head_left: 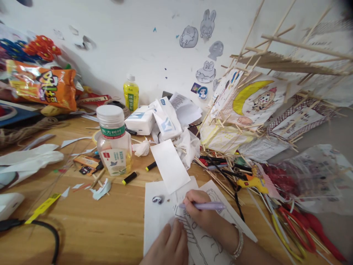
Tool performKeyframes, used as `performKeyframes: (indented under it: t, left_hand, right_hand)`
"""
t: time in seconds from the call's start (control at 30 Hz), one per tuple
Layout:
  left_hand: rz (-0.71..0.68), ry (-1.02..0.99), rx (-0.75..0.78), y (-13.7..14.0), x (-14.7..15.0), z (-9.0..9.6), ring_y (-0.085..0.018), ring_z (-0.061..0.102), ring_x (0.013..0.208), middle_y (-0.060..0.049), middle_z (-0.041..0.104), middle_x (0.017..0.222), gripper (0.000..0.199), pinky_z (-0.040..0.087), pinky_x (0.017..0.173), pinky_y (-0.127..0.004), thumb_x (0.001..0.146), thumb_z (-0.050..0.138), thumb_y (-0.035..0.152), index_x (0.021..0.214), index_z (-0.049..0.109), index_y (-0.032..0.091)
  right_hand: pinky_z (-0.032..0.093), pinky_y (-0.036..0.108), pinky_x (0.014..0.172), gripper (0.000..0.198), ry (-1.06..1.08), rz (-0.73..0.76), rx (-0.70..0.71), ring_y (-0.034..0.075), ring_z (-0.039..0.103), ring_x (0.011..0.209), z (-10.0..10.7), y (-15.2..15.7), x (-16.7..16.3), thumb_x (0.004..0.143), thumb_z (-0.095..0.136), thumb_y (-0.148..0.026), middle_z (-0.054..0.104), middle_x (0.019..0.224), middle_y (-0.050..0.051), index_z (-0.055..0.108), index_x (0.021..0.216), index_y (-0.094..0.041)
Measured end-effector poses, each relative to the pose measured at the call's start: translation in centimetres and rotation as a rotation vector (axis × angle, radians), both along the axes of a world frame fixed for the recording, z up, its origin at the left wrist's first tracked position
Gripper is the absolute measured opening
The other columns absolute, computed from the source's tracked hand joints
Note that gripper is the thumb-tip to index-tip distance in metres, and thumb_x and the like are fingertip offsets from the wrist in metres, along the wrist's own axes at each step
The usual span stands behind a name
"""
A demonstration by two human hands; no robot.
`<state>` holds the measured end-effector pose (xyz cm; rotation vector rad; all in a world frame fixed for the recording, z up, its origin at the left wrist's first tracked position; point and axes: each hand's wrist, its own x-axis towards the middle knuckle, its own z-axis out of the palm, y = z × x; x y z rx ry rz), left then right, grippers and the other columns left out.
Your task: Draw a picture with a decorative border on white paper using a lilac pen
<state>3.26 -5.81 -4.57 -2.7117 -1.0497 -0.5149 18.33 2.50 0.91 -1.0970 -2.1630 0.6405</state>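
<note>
Presumably to steady the line drawing [202, 244] on the desk [110, 224], the left hand [173, 241] lies across it, fingers extended, grasping nothing; the right hand [199, 213] pinches a lavender pen [212, 206] near its tip, probably for finer control.

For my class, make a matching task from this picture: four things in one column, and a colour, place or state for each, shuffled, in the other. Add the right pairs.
Column one
1. Pen
2. Left hand
3. Large bottle
4. Snack packet

Column two
A. Closed with a white lid
B. Mostly orange, at the left of the picture
C. Pale purple, held in the right hand
D. Resting on the sheet with the drawing

Right pairs: 1-C, 2-D, 3-A, 4-B
</note>
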Motion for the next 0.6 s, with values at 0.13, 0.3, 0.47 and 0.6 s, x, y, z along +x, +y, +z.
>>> performKeyframes:
  t: [0.13,0.3,0.47,0.6]
  left_hand:
    - [-0.016,0.014,-0.042,0.1,-0.1,0.1,-0.028,0.054,0.105,-0.014,0.067,0.108,0.039,0.038,0.087,-0.037,0.094,0.051,0.039,0.118,0.064,0.011]
    - [-0.002,0.013,0.037,0.2,0.0,0.2,-0.028,0.054,0.103,-0.015,0.068,0.105,0.046,0.038,0.085,-0.036,0.094,0.05,0.047,0.113,0.066,0.008]
    - [0.018,0.009,0.129,0.2,0.1,0.8,-0.027,0.055,0.097,-0.013,0.07,0.097,0.049,0.036,0.082,-0.036,0.095,0.047,0.05,0.104,0.07,0.008]
    - [0.008,0.021,0.128,0.3,0.0,1.1,-0.027,0.056,0.097,-0.012,0.071,0.098,0.046,0.036,0.082,-0.036,0.094,0.049,0.048,0.105,0.07,0.008]
  right_hand:
    - [0.031,0.022,0.052,0.026,0.017,0.016,0.002,0.011,0.045,0.052,0.1,0.2,0.0,0.082,0.042,-0.018,0.042,0.054,-0.005,0.033,0.058,-0.021]
    - [0.031,0.023,0.051,0.027,0.012,0.001,0.001,0.011,0.044,0.052,-0.2,0.3,0.0,0.082,0.043,-0.018,0.041,0.053,-0.005,0.032,0.057,-0.021]
    - [0.029,0.023,0.05,0.028,0.037,-0.027,-0.008,0.01,0.042,0.05,-0.4,0.3,0.0,0.082,0.042,-0.019,0.038,0.052,-0.005,0.031,0.057,-0.021]
    - [0.029,0.023,0.05,0.027,0.03,-0.008,-0.017,0.011,0.042,0.05,-0.1,0.3,-0.1,0.082,0.042,-0.02,0.038,0.053,-0.005,0.031,0.057,-0.021]
